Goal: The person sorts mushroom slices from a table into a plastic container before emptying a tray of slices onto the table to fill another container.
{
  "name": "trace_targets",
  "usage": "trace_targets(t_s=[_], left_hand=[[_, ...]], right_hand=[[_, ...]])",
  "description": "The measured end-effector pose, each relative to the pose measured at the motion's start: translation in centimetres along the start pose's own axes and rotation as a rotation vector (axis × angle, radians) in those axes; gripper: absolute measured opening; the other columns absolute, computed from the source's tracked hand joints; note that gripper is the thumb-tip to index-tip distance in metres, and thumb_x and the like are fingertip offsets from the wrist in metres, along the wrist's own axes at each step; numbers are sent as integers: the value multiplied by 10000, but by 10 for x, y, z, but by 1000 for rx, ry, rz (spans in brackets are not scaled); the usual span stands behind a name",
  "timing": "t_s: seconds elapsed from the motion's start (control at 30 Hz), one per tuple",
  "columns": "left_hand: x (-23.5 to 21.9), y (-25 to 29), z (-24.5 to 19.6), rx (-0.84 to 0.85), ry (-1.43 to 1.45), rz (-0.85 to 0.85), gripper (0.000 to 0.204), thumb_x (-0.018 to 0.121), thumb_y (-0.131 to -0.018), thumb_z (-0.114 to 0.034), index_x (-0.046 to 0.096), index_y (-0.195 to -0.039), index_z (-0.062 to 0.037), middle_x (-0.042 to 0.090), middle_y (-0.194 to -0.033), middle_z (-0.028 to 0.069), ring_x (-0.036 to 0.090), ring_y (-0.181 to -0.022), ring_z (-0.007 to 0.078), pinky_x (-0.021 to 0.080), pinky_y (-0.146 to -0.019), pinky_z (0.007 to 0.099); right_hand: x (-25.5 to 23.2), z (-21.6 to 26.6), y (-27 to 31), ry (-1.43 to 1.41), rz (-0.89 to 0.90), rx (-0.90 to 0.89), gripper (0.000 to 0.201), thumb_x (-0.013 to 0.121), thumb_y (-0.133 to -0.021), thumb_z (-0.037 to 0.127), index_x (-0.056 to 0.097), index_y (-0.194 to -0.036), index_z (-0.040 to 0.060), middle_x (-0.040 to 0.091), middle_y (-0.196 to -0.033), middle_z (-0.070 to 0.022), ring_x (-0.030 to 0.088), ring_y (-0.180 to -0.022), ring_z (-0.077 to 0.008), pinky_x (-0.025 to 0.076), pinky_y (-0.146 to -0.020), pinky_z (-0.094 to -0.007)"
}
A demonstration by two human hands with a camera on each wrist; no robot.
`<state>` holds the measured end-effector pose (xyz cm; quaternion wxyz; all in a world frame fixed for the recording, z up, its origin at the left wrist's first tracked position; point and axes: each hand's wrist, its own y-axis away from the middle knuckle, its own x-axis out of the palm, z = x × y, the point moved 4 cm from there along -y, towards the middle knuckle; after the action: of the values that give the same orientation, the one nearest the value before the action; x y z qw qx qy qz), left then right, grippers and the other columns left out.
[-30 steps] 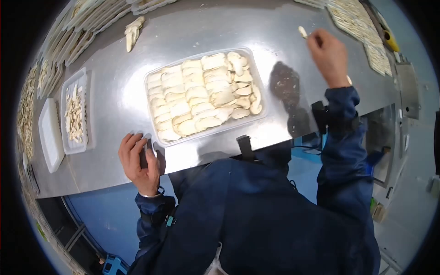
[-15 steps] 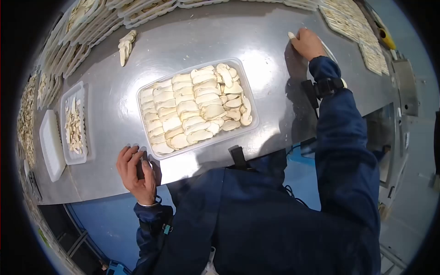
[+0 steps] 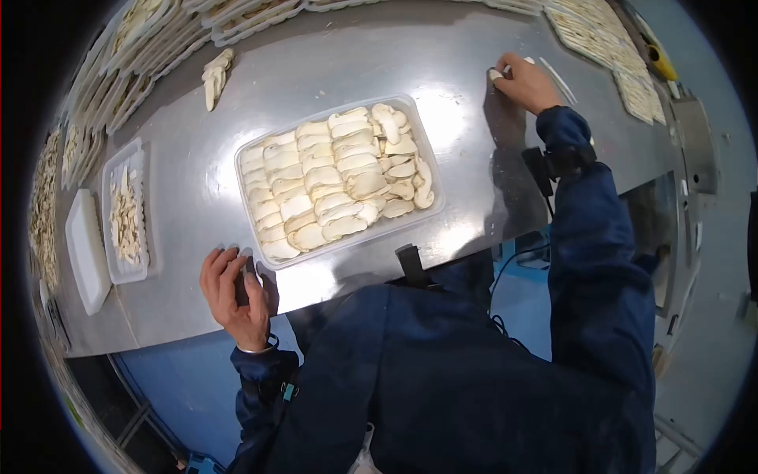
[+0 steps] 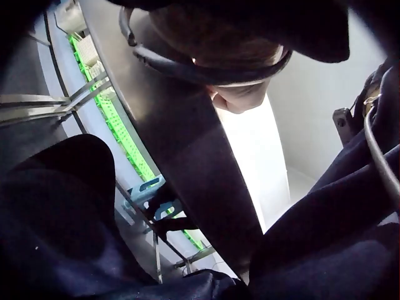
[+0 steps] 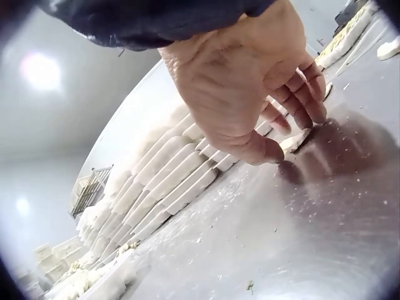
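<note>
Several rows of pale sliced pieces, like mushroom slices point(image 3: 322, 175), fill a clear rectangular tray point(image 3: 436, 207) on the metal table. Past the tray's right side, my right hand point(image 3: 527, 84) pinches a small pale slice point(image 3: 495, 75) low over the tabletop. In the right wrist view the right hand point(image 5: 247, 90) has its thumb and bent fingers at either side of that slice point(image 5: 294, 142). My left hand point(image 3: 237, 304) rests loosely curled at the table's front edge, by the tray's lower left corner, holding nothing. Only part of the left hand point(image 4: 240, 97) shows in the left wrist view.
A small pile of slices point(image 3: 215, 77) lies behind the tray. To the left are a tray of fragments point(image 3: 126, 213) and a white empty-looking tray point(image 3: 85, 251). Stacked trays point(image 3: 150, 59) line the back left; rows of slices point(image 3: 608, 47) and a yellow-handled tool point(image 3: 662, 62) are at the right.
My right hand has moved left and toward the body with the small slice at its fingertips. The left hand stays beside the tray. The head view has shifted.
</note>
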<state>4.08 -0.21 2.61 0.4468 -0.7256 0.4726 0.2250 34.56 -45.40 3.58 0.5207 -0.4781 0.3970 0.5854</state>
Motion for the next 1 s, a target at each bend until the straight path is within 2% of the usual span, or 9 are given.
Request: trace_targets(t_s=[0.07, 0.2, 0.3, 0.4, 0.5, 0.6, 0.73, 0.93, 1.0], left_hand=[[0, 0, 0, 5, 2, 8, 200, 592, -861, -23, 677, -1038, 13, 662, -1160, 154, 544, -1221, 386, 417, -1045, 468], [0, 2, 1, 3, -5, 17, 221, 568, -877, -16, 671, -1070, 15, 656, -1196, 154, 527, -1253, 380, 397, -1070, 463], [1, 4, 2, -10, -2, 21, 222, 580, -864, -16, 673, -1065, 3, 651, -1207, 152, 523, -1251, 387, 402, -1063, 473], [2, 3, 3, 6, 21, 18, 220, 571, -871, -9, 669, -1067, 5, 647, -1211, 157, 523, -1251, 387, 404, -1060, 472], [2, 3, 2, 5, 29, 33, 212, 565, -881, -7, 666, -1067, 8, 642, -1210, 162, 524, -1249, 385, 405, -1056, 468], [2, 3, 4, 7, 44, 31, 207, 567, -883, -9, 666, -1064, 10, 640, -1208, 165, 525, -1246, 384, 404, -1055, 466], [2, 2, 4, 23, 16, 31, 203, 572, -884, -13, 669, -1060, 12, 642, -1200, 168, 527, -1241, 382, 403, -1053, 468], [1, 2, 1, 4, 19, 9, 201, 573, -888, -31, 673, -1058, 10, 652, -1188, 161, 525, -1241, 379, 399, -1053, 474], [1, 2, 2, -13, 13, 19, 212, 571, -889, -41, 673, -1069, 6, 652, -1195, 160, 523, -1249, 378, 397, -1058, 472]], right_hand=[[-1, 0, -5, -15, 73, 49, 335, 685, -764, 334, 672, -932, 44, 714, -940, -209, 684, -888, -396, 536, -803, -451], [4, 12, 7, 62, -60, -9, 298, 678, -773, 263, 659, -946, 20, 695, -947, -217, 670, -889, -399, 525, -818, -469], [5, 26, 39, -137, -77, -11, 256, 652, -802, 180, 653, -987, 3, 677, -1007, -225, 657, -908, -408, 516, -827, -484], [-5, 45, 80, -258, -244, -279, 298, 639, -823, 98, 642, -1118, 57, 655, -956, -172, 632, -888, -354, 494, -804, -439], [-11, 36, 106, -188, -83, -459, 319, 616, -853, 96, 653, -1168, 64, 664, -963, -140, 632, -880, -314, 488, -817, -413], [-32, 2, 104, -368, 88, -209, 328, 602, -840, 100, 674, -1156, 50, 689, -973, -138, 645, -872, -340, 507, -825, -447], [-45, -45, 51, 0, -198, 29, 382, 563, -838, 89, 682, -1201, 88, 694, -1047, -196, 668, -987, -367, 515, -893, -457], [-2, -56, -12, 194, -54, -53, 481, 529, -835, 58, 622, -1301, 135, 614, -1109, -194, 611, -984, -406, 501, -916, -453], [-7, -40, -1, 80, -19, -77, 394, 535, -835, 58, 667, -1201, 115, 599, -1132, -191, 621, -995, -366, 508, -911, -426]])
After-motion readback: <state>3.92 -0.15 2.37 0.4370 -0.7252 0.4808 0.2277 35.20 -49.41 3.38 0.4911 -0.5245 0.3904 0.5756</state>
